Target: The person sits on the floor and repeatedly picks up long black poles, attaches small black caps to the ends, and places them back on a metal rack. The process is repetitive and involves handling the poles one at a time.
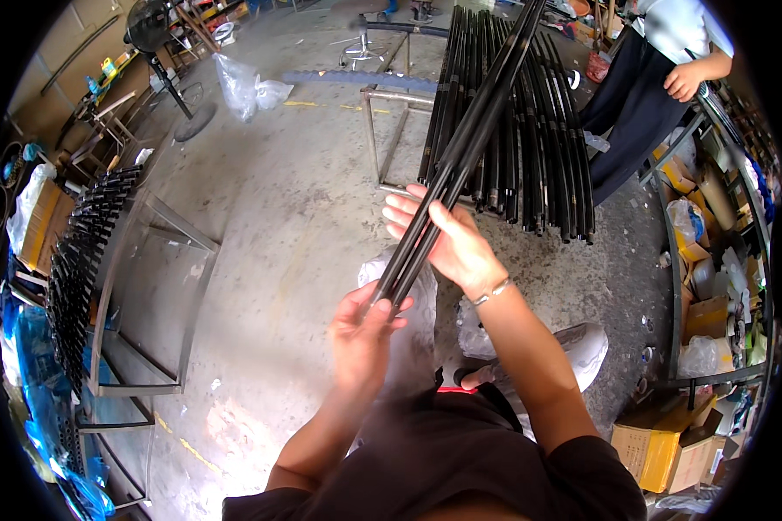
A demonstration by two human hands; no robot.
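A small bundle of long, slim black tubes [447, 182] slants up and away to the right in front of me. My left hand [365, 334] grips its near ends, thumb on top and fingers curled around. Farther up, my right hand [460, 247] cradles the same tubes across its palm, thumb over them and fingers stretched out underneath. Beyond, many similar black tubes [530, 165] lie side by side on a metal frame [374, 143], their near ends pointing toward me. The held bundle's far end overlaps that row and runs out at the upper edge.
On the left, a metal rack [161, 217] bears a dense row of short black parts [78, 260]. A standing fan [169, 78] and a clear plastic bag [239, 87] are farther off. At right, a person [643, 95] stands beside shelves. An open cardboard box [660, 447] sits at lower right.
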